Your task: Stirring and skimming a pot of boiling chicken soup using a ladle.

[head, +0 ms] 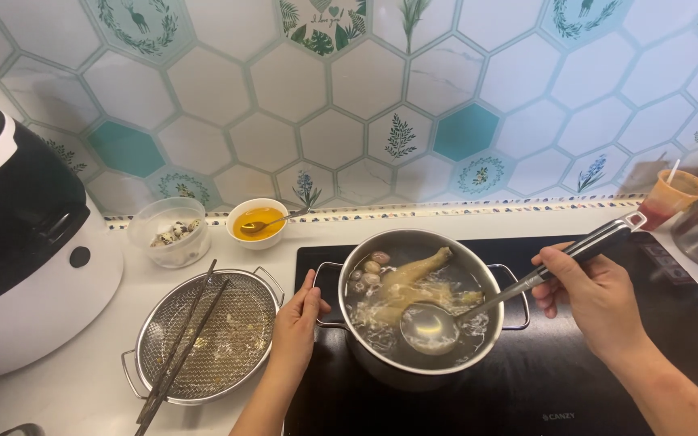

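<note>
My left hand (299, 311) is clamped on the side handle of the steel pot (381, 359), which stands on the black cooktop (607, 379). My right hand (591, 291) is closed around the ladle (430, 329), its bowl lying in the broth beside the chicken (414, 278). If I lift too fast, hot broth may splash on my left fingers.

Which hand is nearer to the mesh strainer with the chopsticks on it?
Left. The left hand grips the pot's handle right beside the mesh strainer; the right hand holds the ladle across the pot.
</note>
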